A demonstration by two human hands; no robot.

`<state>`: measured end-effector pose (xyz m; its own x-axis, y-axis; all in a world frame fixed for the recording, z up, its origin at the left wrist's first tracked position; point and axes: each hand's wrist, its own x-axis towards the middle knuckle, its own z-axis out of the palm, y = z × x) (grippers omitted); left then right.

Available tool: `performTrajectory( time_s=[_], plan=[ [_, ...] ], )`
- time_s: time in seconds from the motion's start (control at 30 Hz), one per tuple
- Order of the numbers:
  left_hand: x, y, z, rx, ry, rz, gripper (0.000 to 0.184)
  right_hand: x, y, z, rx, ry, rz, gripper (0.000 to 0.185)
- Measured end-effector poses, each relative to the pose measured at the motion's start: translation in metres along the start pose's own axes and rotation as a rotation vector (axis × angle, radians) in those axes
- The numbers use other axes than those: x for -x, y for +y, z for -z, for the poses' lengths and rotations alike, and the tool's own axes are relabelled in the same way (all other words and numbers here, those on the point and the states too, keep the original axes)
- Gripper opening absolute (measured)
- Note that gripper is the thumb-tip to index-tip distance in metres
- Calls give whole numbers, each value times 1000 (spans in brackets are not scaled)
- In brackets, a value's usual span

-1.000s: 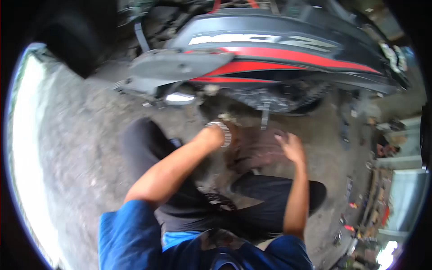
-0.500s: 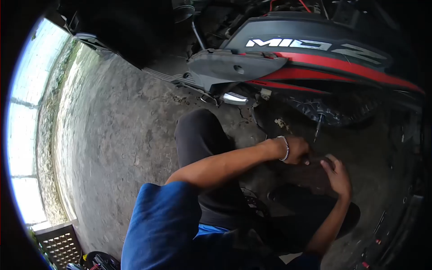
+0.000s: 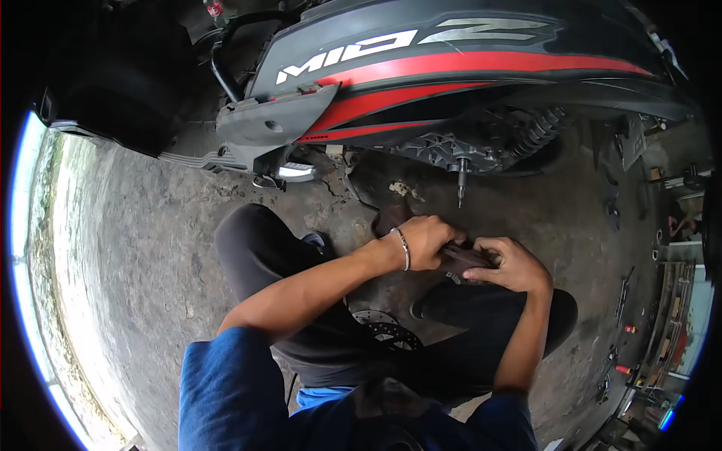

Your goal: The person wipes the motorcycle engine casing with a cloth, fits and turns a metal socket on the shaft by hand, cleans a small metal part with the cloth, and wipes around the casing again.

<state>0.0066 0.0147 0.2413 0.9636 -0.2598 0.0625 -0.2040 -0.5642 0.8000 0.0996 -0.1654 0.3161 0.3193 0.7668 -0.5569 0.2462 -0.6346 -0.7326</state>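
A dark brown cloth is bunched between my two hands in front of my knees. My left hand, with a beaded bracelet at the wrist, grips one side of it with curled fingers. Part of the cloth also shows beyond that hand, above the floor. Thumb and fingers of my right hand pinch the other side. Whether anything is wrapped inside the cloth is hidden. Just beyond my hands, a bare axle shaft sticks out from the scooter's engine casing.
The scooter's grey and red side panel spans the top of the view. A shock absorber spring stands at its rear. A perforated brake disc lies between my legs. Tools, including a red-handled one, lie on the floor at right.
My view has shifted right, so the scooter sits further left and its engine shows more. The cloth, hanging spread between my hands before, is now bunched up, with my hands closer together.
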Motion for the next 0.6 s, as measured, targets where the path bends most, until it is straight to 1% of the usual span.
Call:
performTrajectory(
  time_s=[0.03, 0.07, 0.1, 0.13, 0.2, 0.27, 0.3, 0.37, 0.4, 0.53, 0.57, 0.6],
  plan=[
    [-2, 2, 0, -4, 0, 2, 17, 1, -1, 1, -79, -49, -28, 14],
    [-2, 4, -3, 2, 154, -55, 17, 3, -1, 1, -78, -36, -33, 14],
    [-2, 5, -6, 14, 305, -115, 17, 4, 1, 0, -155, -35, -27, 18],
    [-4, 5, -3, 24, 297, -134, 17, 6, 4, 0, -233, -32, -22, 22],
    [-6, 1, 9, 158, 458, -190, 17, 12, 5, -1, -380, -22, -11, 30],
    [-6, 9, 22, 218, 600, -233, 17, 13, -22, -14, -454, 352, -395, 17],
    [-5, 15, 24, 228, 592, -255, 17, 7, -19, -17, -455, 376, -400, 17],
    [-2, 25, 22, 306, 666, -121, 18, -14, 4, -21, -550, 235, -38, 15],
    [-2, 26, 23, 307, 657, -138, 18, -18, 8, -22, -550, 254, -35, 15],
    [3, 27, 25, -17, 467, -271, 17, -26, 13, -25, -233, 230, 310, 18],
    [5, 27, 28, -17, 464, -279, 17, -25, 12, -24, -232, 239, 311, 18],
    [7, 28, 32, -36, 416, -217, 17, -24, 10, -20, -169, 325, 230, 16]
  ],
)
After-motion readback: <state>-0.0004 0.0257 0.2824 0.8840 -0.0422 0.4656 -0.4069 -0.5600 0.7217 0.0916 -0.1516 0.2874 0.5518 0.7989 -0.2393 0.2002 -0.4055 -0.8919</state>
